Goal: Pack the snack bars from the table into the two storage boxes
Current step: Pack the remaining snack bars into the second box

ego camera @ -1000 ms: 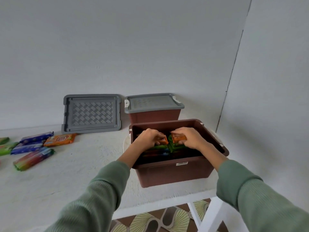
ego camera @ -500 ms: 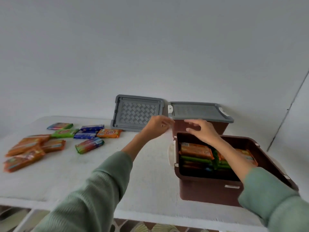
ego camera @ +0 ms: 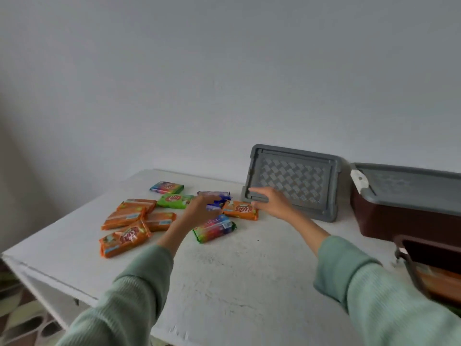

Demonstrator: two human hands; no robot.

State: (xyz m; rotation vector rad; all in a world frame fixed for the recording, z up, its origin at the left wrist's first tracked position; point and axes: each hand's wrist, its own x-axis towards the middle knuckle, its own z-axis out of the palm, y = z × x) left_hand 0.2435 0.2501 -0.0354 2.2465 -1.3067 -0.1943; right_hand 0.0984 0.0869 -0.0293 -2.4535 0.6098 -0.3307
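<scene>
Labels first: the orange bar [ego camera: 240, 209] nearest the right hand and the green bar [ego camera: 174, 201] each carry a red oval logo w/ white letters, too blurred to read. The crinkled orange bar [ego camera: 124, 239] at the front left has a red logo too, also illegible. No other writing can be made out.

Around: a grey lid [ego camera: 291, 182] w/ a woven pattern leans against the wall at the back of the white worktop [ego camera: 224, 275]. To its right stands a closed brown box [ego camera: 404, 213] w/ a grey top and a white latch [ego camera: 359, 179]. In front of it, cut off by the frame's right edge, is the open brown box [ego camera: 429, 248] – orange packs show inside.

The loose snack bars lie mid-left on the worktop: a rainbow bar [ego camera: 166, 187] at the back, three more orange bars [ego camera: 137, 205] in a cluster at the left, a multicolour bar [ego camera: 214, 228] at the front, and a purple-blue bar [ego camera: 214, 195] partly hidden by the left hand [ego camera: 202, 208].

The left hand's fingers [ego camera: 212, 199] curve over that purple-blue bar; blur – can't tell if they grip it. The right hand [ego camera: 272, 201] sits just above the logo-marked orange bar, in front of the lid's lower-left corner, fingers [ego camera: 257, 191] stretched out and apart, holding nothing.
</scene>
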